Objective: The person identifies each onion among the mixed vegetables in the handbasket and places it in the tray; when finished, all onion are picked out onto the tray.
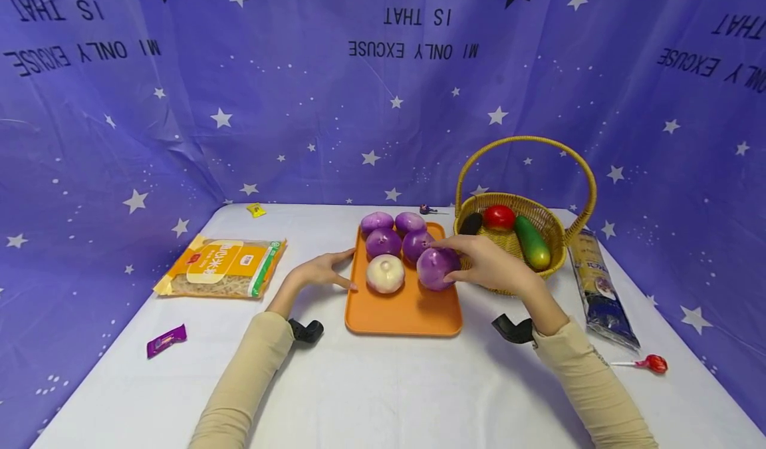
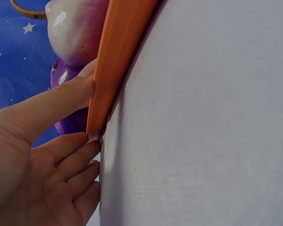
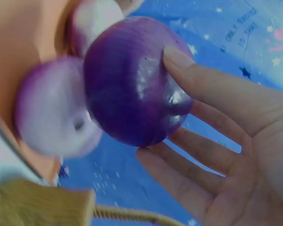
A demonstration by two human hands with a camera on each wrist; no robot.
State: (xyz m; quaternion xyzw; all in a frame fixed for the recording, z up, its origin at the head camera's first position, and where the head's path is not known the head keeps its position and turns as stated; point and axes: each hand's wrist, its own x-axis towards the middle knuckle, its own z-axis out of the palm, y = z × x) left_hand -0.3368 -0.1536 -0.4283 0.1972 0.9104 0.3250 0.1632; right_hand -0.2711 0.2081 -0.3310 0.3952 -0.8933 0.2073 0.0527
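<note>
My right hand (image 1: 493,263) holds a purple onion (image 1: 437,269) between thumb and fingers, over the right side of the orange tray (image 1: 401,319). In the right wrist view the onion (image 3: 132,84) shows glossy, with the thumb across its upper side and fingers below. At the tray's left edge, my left hand (image 1: 317,271) grips the rim; its thumb reaches over the rim and the fingertips meet the outer wall. A pale onion (image 1: 385,274) lies on the tray near the left hand. Behind it sit several purple onions, one of them (image 1: 383,243) in the middle.
A wicker basket (image 1: 553,226) with a tall handle stands right of the tray, holding a tomato (image 1: 499,217), a green vegetable (image 1: 531,241) and a dark one. Noodle packs lie left (image 1: 221,268) and right (image 1: 601,289). A red lollipop (image 1: 655,364) and wrapped candies (image 1: 166,340) are about.
</note>
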